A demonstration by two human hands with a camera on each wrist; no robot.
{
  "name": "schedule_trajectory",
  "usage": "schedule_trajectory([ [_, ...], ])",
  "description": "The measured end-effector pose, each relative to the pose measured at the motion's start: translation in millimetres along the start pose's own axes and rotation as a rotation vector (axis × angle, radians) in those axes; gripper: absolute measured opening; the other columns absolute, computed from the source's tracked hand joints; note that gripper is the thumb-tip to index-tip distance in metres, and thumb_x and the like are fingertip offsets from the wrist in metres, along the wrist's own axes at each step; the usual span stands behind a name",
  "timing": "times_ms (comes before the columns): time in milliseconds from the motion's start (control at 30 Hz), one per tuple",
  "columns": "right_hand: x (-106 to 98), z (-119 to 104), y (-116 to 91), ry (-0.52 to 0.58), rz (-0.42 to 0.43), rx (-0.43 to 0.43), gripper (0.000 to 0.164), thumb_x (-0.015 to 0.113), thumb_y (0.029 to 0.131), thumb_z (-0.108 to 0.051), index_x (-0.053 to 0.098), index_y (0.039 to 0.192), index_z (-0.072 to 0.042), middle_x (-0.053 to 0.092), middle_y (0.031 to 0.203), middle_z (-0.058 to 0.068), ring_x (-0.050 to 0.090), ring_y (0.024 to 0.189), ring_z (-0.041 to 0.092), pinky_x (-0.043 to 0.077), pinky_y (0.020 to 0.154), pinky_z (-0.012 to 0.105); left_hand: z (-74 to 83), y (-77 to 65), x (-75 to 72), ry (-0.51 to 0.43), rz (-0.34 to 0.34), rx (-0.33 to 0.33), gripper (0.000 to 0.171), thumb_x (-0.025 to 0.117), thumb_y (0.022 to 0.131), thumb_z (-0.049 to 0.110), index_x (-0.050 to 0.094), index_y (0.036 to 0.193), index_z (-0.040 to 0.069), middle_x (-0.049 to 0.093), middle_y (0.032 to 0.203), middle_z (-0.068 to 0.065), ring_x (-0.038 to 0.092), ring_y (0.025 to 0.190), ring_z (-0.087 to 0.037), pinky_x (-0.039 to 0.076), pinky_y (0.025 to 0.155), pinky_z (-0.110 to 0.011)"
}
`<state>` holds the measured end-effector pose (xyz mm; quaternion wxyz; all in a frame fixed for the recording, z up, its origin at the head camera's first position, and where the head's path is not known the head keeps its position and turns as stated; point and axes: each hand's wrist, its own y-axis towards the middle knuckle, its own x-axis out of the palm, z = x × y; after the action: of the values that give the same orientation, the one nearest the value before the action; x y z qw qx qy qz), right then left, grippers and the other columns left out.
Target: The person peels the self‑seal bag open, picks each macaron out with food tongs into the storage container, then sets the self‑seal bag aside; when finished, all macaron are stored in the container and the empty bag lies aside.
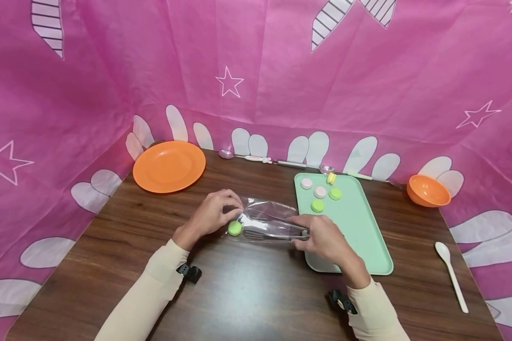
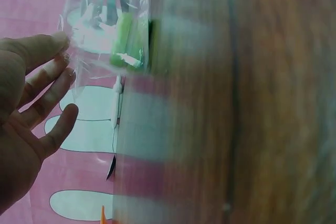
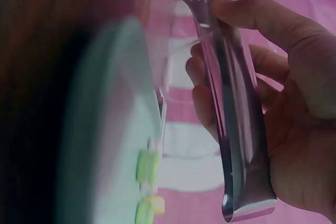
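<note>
Right hand point(image 1: 324, 237) fingers clamped on tongs point(image 1: 277, 231); left hand point(image 1: 211, 213) pinching bag point(image 1: 264, 213) open. Risk: green macaron point(image 1: 234, 228) slipping, bag collapsing.

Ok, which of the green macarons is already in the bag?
The green macaron by the left hand, inside the clear bag. The other two green ones sit on the tray.

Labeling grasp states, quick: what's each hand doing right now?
Left hand: fingers pinch the clear plastic bag holding a green macaron.
Right hand: fingers grip metal tongs.
</note>
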<state>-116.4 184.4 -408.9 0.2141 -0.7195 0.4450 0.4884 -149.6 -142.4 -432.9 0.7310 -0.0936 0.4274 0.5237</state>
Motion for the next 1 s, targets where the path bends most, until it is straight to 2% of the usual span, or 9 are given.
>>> schedule_trajectory([
  [33,3,-3,1,0.001,-0.007,0.004,0.046,0.091,0.08,-0.014,0.079,0.125,-0.011,0.083,0.112,0.005,0.076,0.093,0.019,0.062,0.08,0.042,-0.2,0.0,0.6,-0.002,0.003,0.006,0.006,0.081,0.096,0.01,0.086,0.1,0.009,0.077,0.106,-0.004,0.072,0.103,-0.021,0.062,0.097,-0.043],
  [133,12,-9,3,0.026,-0.029,0.023,0.046,0.09,0.082,-0.016,0.079,0.127,-0.012,0.083,0.107,0.003,0.067,0.081,0.012,0.057,0.072,0.033,-0.5,0.0,1.7,-0.011,0.015,0.022,0.006,0.082,0.096,0.011,0.086,0.099,0.008,0.076,0.105,-0.004,0.072,0.102,-0.021,0.062,0.096,-0.042],
  [267,22,-14,5,0.043,-0.029,0.027,0.045,0.088,0.084,-0.014,0.079,0.128,-0.012,0.083,0.103,0.003,0.059,0.073,0.009,0.048,0.063,0.026,-1.0,-1.0,3.0,-0.056,0.004,-0.014,0.006,0.081,0.096,0.01,0.085,0.099,0.007,0.073,0.111,-0.007,0.071,0.101,-0.022,0.065,0.091,-0.038],
  [367,28,-17,5,0.016,-0.006,0.017,0.045,0.087,0.083,-0.014,0.079,0.127,-0.011,0.083,0.11,0.005,0.063,0.076,0.012,0.05,0.064,0.029,-0.3,-1.7,3.8,-0.087,-0.006,-0.052,0.006,0.081,0.096,0.01,0.085,0.099,0.007,0.069,0.119,-0.011,0.071,0.1,-0.024,0.066,0.085,-0.035],
  [533,35,-24,7,-0.031,0.052,-0.005,0.047,0.089,0.081,-0.015,0.08,0.127,-0.013,0.082,0.12,0.008,0.078,0.092,0.02,0.061,0.074,0.042,-0.3,-1.3,5.1,-0.062,0.02,-0.064,0.005,0.083,0.094,0.01,0.085,0.097,0.008,0.068,0.123,-0.016,0.068,0.104,-0.026,0.06,0.092,-0.041],
  [633,36,-26,6,-0.035,0.069,-0.017,0.046,0.09,0.081,-0.014,0.081,0.125,-0.016,0.083,0.118,0.006,0.078,0.089,0.019,0.061,0.073,0.041,-1.5,-0.9,5.8,-0.047,0.035,-0.06,0.004,0.083,0.094,0.01,0.086,0.096,0.007,0.069,0.121,-0.015,0.067,0.103,-0.024,0.06,0.09,-0.042],
  [733,33,-26,5,-0.028,0.062,-0.02,0.044,0.089,0.081,-0.014,0.082,0.124,-0.017,0.083,0.116,0.004,0.078,0.089,0.017,0.061,0.074,0.04,-2.2,-0.7,5.4,-0.044,0.031,-0.04,0.005,0.082,0.095,0.009,0.085,0.097,0.007,0.069,0.119,-0.014,0.071,0.097,-0.023,0.064,0.085,-0.039],
  [867,19,-20,2,-0.009,0.044,-0.021,0.041,0.089,0.081,-0.012,0.082,0.121,-0.015,0.084,0.113,0.005,0.079,0.095,0.019,0.063,0.077,0.04,-3.2,-1.4,3.4,0.001,0.034,-0.008,0.007,0.08,0.097,0.012,0.085,0.099,0.007,0.07,0.118,-0.01,0.072,0.099,-0.022,0.063,0.09,-0.042],
  [1000,-3,-7,-4,0.012,0.052,-0.014,0.04,0.09,0.08,-0.009,0.083,0.119,-0.015,0.084,0.101,0.003,0.071,0.078,0.011,0.056,0.066,0.031,-5.0,-2.2,0.4,0.058,0.053,-0.013,0.008,0.08,0.096,0.014,0.085,0.1,0.009,0.071,0.116,-0.006,0.071,0.106,-0.023,0.059,0.097,-0.046],
])
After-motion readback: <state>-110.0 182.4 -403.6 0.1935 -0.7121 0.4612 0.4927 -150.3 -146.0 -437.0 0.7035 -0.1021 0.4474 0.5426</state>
